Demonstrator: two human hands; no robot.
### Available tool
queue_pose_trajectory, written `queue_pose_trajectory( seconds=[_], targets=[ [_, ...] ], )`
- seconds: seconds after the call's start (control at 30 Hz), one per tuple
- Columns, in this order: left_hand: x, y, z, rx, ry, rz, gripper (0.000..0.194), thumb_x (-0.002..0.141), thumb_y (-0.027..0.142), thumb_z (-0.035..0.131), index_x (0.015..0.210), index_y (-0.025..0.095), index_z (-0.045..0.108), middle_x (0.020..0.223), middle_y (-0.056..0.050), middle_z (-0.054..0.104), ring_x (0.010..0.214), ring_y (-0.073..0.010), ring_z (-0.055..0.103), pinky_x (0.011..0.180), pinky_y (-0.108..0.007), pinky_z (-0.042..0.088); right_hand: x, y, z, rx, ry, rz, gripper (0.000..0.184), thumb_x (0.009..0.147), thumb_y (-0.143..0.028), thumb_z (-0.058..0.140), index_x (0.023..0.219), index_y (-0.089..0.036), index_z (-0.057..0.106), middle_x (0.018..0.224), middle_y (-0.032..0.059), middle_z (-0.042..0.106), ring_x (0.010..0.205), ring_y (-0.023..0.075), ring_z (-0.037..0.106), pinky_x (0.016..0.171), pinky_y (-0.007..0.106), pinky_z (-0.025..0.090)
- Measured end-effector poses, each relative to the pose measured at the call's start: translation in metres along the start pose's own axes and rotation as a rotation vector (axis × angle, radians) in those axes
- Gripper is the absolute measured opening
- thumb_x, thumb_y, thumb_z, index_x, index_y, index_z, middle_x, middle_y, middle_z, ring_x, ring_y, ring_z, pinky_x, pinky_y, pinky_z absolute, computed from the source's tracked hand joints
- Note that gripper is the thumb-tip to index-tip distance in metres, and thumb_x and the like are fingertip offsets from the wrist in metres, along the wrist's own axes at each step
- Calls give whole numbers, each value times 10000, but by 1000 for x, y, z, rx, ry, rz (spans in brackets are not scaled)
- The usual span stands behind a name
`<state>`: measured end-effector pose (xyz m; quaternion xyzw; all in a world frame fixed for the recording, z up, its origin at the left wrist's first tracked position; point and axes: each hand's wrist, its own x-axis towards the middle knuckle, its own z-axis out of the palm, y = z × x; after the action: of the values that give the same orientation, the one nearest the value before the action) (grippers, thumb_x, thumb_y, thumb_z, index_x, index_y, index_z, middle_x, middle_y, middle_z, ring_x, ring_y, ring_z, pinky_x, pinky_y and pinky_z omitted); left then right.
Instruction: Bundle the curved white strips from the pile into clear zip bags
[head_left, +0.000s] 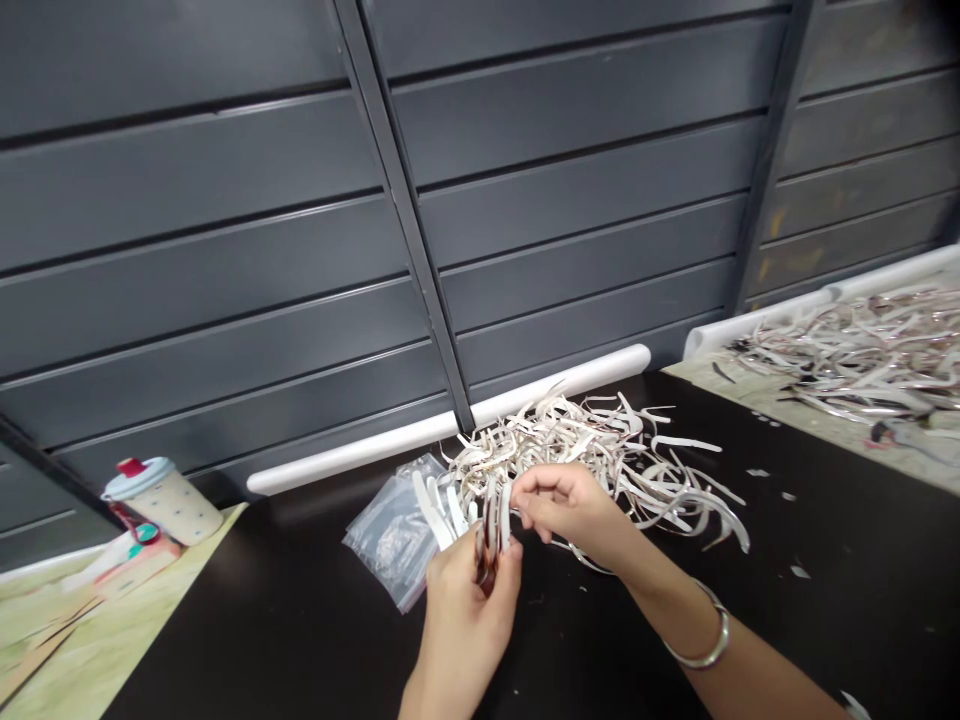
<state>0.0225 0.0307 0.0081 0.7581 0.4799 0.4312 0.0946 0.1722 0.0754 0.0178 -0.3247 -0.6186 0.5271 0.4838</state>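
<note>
My left hand (472,605) is closed around a bundle of thin, curved white strips (493,515), whose ends stick up and fan out above the thumb and fingers. Beside it, my right hand (570,508) has its fingers curled together at the bundle's right edge. Whatever its fingertips pinch, if anything, is hidden. Just behind both hands lies a tangled pile of similar strips (555,440), white with some shiny brown or silvery edges. Left of the pile, clear plastic bags (394,535) lie flat on the black tabletop (300,610), partly behind the bundle.
A dark slatted wall (585,200) rises behind the table, with a white tube (360,455) along its foot. To the left stands a lidded cup (169,500) on a patterned surface. At the far right lies another heap of strips (885,350). Small white scraps (800,572) dot the tabletop.
</note>
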Motion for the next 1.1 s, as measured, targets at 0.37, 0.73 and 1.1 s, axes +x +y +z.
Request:
queue_pose_trajectory(
  seconds=[0.37,0.73,1.1],
  targets=[
    [-3,-1,5,163,4,77,269,844,221,467,590,188,385,512,44,417,451,-85,383,459,-199,291,-1,8,12,70,74,-28,59,646,-185,524,599,-153,510,527,-29,520,474,77,447,447,193,317],
    [0,-8,4,67,-45,6,289,834,292,495,571,172,484,468,50,428,405,-85,392,409,-195,296,7,12,5,128,-116,-12,130,700,-269,568,668,-145,549,553,-31,536,418,51,406,412,172,304],
    [-14,14,-14,-305,58,-160,217,738,403,625,798,199,667,605,-14,585,479,-137,507,472,-255,446,-2,-6,-75,-1115,268,122,203,839,-203,453,676,-174,570,613,21,584,573,138,537,542,234,350]
  ],
)
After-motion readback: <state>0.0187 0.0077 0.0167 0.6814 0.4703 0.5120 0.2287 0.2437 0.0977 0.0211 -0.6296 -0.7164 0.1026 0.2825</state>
